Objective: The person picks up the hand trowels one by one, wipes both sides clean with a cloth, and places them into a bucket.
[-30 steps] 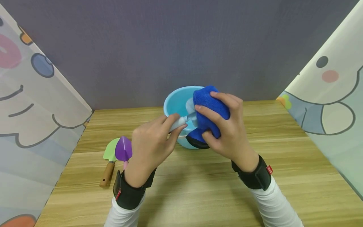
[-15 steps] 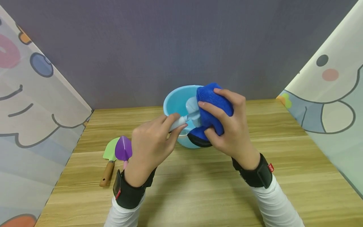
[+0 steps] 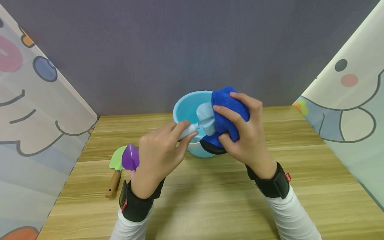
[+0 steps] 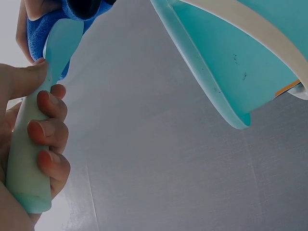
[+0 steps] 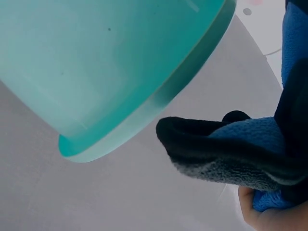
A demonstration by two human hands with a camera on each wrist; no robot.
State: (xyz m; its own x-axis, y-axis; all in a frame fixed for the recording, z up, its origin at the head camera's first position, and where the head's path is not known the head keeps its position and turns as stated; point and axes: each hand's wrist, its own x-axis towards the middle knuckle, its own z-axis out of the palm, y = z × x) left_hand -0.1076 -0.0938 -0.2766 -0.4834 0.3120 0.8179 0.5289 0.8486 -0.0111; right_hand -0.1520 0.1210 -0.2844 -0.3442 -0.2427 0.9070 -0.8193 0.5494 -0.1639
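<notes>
My left hand (image 3: 160,150) grips the pale handle of a light blue trowel (image 3: 205,111), fingers wrapped round it in the left wrist view. My right hand (image 3: 247,133) holds a plush blue cloth (image 3: 229,106) with a black edge against the right side of the trowel's blade. Part of that blade is hidden by the cloth. Both hands work over a light blue bucket (image 3: 183,108). From the right wrist, the cloth's black-edged fold (image 5: 231,156) hangs beside the bucket's rim (image 5: 139,122).
To the left on the wooden table (image 3: 192,213) lie a green trowel (image 3: 117,158) with a brown handle and a purple trowel (image 3: 130,158), its pink handle partly behind my left wrist. A grey panel (image 3: 192,50) stands behind, with cartoon-printed sides (image 3: 360,100).
My right hand and the cloth have slid right and slightly up along the trowel's blade, baring more of it. The left hand keeps its place on the handle.
</notes>
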